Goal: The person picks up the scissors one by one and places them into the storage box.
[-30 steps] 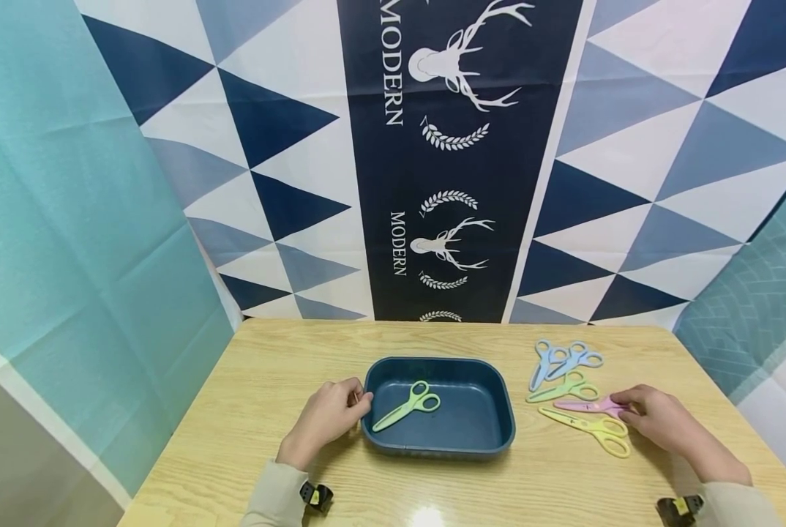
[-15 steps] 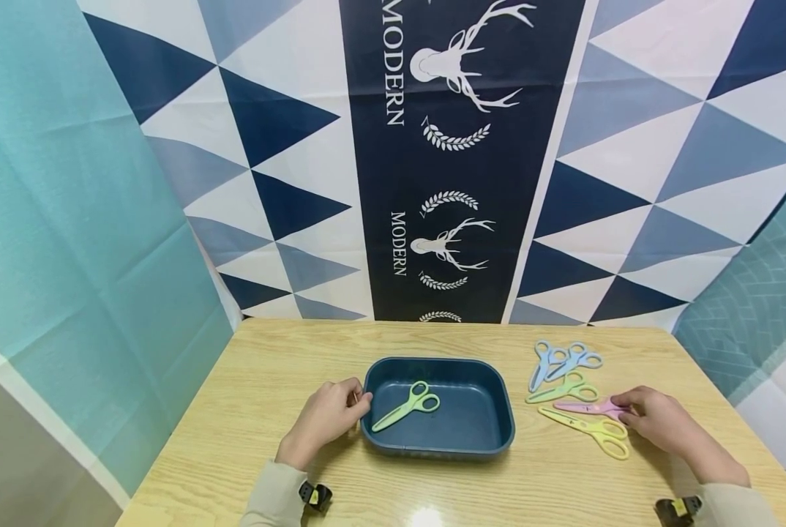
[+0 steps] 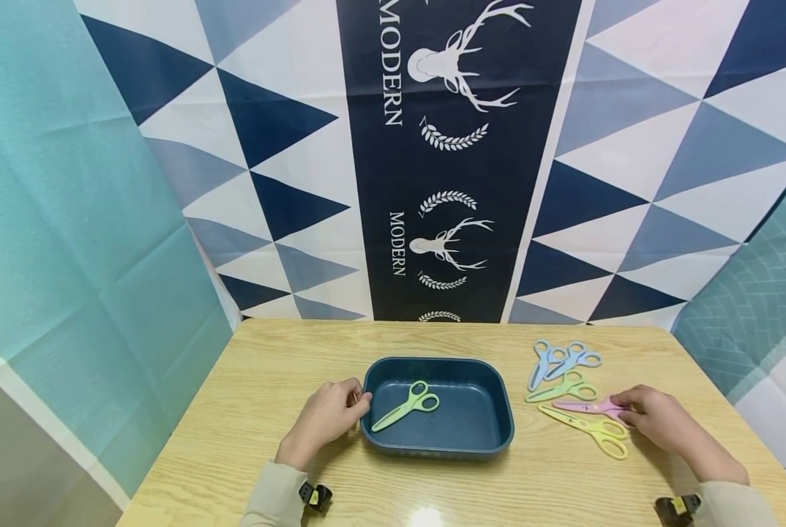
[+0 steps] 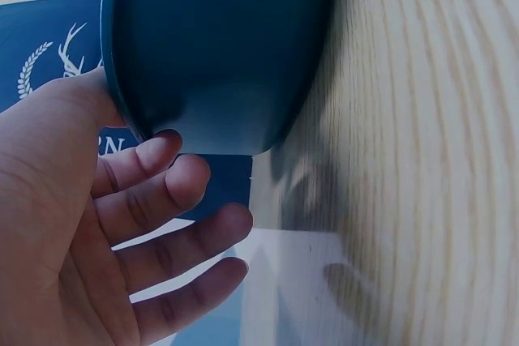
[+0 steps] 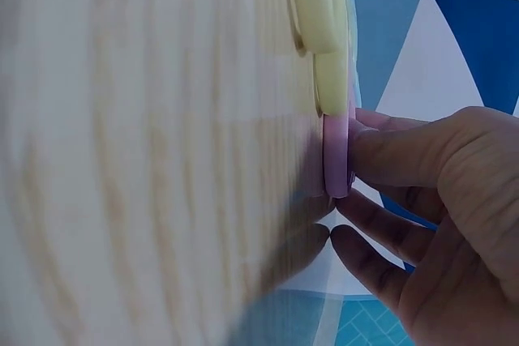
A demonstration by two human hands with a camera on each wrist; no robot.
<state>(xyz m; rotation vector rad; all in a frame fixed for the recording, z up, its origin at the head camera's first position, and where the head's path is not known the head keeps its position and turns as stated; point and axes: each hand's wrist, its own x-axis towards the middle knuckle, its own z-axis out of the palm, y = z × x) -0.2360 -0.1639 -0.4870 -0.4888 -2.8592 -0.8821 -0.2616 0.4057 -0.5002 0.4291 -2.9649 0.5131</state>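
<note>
A dark blue rectangular tray (image 3: 442, 440) stands mid-table with a pair of green scissors (image 3: 402, 410) lying in it. At its left end my left hand (image 3: 330, 413) pinches the rim, thumb over the edge and index finger on the outer wall (image 4: 219, 54); the other fingers are spread below. Far to the right, my right hand (image 3: 653, 421) holds the handle of the pink scissors (image 3: 587, 406) between thumb and fingers. In the right wrist view the pink handle (image 5: 335, 155) lies at the tabletop under my thumb. Just in front are yellow scissors (image 3: 584, 424), their tip beside the pink blades.
Behind the pink pair lie another green pair of scissors (image 3: 564, 388) and two blue pairs (image 3: 543, 364), close together. The wooden table (image 3: 287, 351) ends at a patterned wall cloth (image 3: 301, 219) at the back. Teal cloth (image 3: 103, 219) hangs along the left side.
</note>
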